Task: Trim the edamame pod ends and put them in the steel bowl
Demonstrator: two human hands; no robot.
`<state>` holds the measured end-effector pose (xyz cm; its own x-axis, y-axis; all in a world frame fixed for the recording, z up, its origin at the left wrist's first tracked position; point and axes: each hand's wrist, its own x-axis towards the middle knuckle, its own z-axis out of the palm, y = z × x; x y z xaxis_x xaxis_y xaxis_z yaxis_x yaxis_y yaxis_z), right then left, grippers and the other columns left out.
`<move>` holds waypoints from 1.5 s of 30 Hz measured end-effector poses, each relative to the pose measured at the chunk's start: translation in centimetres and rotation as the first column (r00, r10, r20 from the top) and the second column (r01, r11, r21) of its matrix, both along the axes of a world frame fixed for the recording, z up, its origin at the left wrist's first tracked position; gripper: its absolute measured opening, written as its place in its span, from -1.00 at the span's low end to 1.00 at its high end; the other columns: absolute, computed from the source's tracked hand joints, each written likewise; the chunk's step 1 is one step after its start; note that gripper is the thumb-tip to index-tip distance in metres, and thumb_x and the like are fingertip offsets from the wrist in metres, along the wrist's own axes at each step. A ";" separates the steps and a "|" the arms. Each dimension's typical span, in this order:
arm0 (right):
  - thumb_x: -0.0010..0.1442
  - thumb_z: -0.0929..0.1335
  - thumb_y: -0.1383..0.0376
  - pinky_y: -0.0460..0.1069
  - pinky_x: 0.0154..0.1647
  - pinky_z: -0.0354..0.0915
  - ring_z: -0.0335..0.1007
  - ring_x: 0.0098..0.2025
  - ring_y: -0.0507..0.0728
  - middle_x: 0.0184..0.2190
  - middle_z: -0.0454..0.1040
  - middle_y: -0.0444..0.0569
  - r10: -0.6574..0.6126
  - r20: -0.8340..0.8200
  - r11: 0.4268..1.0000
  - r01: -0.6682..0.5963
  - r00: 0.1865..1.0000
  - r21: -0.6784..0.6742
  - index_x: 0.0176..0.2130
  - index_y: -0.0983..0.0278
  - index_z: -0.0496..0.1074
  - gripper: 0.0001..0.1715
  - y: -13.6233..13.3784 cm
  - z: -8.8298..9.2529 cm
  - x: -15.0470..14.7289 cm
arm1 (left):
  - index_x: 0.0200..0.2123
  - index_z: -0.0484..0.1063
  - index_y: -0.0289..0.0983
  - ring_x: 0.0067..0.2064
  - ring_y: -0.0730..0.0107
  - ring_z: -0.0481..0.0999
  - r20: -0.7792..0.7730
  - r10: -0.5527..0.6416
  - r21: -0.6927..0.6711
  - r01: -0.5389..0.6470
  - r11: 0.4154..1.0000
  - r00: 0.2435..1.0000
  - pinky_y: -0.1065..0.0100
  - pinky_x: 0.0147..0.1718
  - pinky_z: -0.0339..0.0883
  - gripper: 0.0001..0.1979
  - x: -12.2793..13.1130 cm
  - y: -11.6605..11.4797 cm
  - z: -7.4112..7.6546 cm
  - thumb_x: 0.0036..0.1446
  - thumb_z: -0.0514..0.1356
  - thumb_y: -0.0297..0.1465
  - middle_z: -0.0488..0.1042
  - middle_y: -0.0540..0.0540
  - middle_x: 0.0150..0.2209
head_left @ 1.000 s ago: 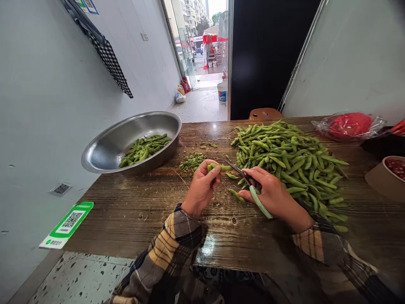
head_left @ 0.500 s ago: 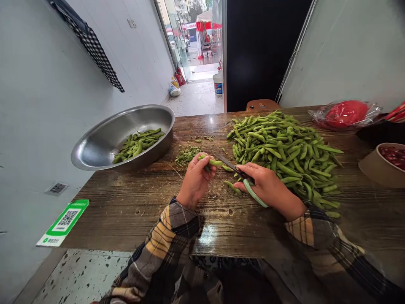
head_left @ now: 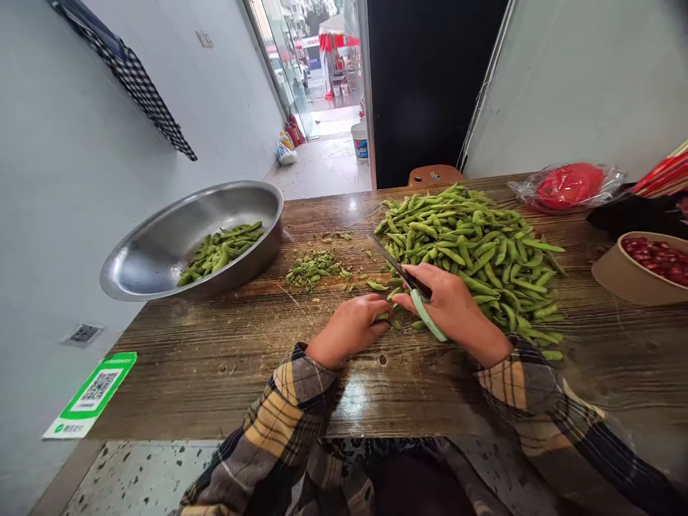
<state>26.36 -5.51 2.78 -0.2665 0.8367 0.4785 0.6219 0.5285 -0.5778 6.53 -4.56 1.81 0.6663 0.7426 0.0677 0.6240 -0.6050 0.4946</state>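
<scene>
My left hand (head_left: pixel 355 324) is low over the table, palm down, its fingers closed around a green edamame pod (head_left: pixel 383 315) at the near edge of the heap. How many pods are under the fingers is hidden. In my right hand (head_left: pixel 454 304) is a pair of scissors (head_left: pixel 428 319) with pale green handles, the dark blades pointing up and left, apart from any pod. Just beyond and beside that hand spreads a big heap of edamame pods (head_left: pixel 467 236). A small pile of trimmed tips (head_left: pixel 317 269) lies left of the blades.
A wide steel basin (head_left: pixel 123 266) with some pods in it stands tilted at the left. At the right are a paper bowl (head_left: pixel 618 279) of dark red pieces and a red item in clear plastic (head_left: pixel 570 186). A green QR-code card (head_left: pixel 97 387) lies at the table's left edge.
My left hand has moved down and right from the scissor tips to the table, turning palm down. The pod at the blades is gone from there. My right hand still holds the scissors; the view has shifted slightly.
</scene>
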 end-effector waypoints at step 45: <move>0.14 0.41 0.16 -0.01 -0.30 0.33 0.41 -0.27 0.13 -0.17 0.42 0.00 0.150 0.118 0.980 -0.132 0.982 -0.152 0.06 0.25 0.35 -0.49 -0.7 0.1 -0.5 | -0.33 0.57 -0.27 -0.28 0.35 0.42 0.548 0.348 -0.192 -0.290 0.938 0.761 0.36 -0.23 0.26 -0.86 -0.9 0.4 2.2 0.05 0.26 -0.35 0.50 -0.05 -0.37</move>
